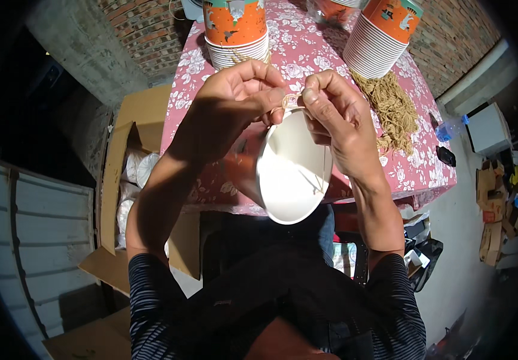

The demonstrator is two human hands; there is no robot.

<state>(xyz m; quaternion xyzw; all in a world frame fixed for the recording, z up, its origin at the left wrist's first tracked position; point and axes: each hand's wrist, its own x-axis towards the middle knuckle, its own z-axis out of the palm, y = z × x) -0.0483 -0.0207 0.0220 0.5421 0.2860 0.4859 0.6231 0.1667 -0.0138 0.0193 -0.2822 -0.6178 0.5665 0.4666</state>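
Seen from above, near the frame's centre: a white paper cup [292, 171], tilted so its open mouth faces the camera, orange outside just visible at its left. Held up between both hands, in front of the near edge of the surface [325, 54], which wears a pink floral cloth.

Left hand [232, 105], centre-left: grip pressed together, thumb and fingers pinching a short piece of tan string [289, 99] at the cup's upper rim. Right hand [337, 120], just right of centre: grip also closed, thumb and forefinger pinching the same string and the rim from the other side, fingertips of both hands nearly touching. A thin strand of string visible inside the cup, running down toward its lower right wall.

At the upper centre, on the surface: a stack of orange-and-white paper cups [236, 30]. At the upper right, a second such stack [382, 36] leaning over, and just below it a loose bundle of tan string pieces [391, 108]. At the left of the frame, on the floor: an open cardboard box [133, 174] holding white cups. At the right edge: a small dark object [445, 155] on the cloth.
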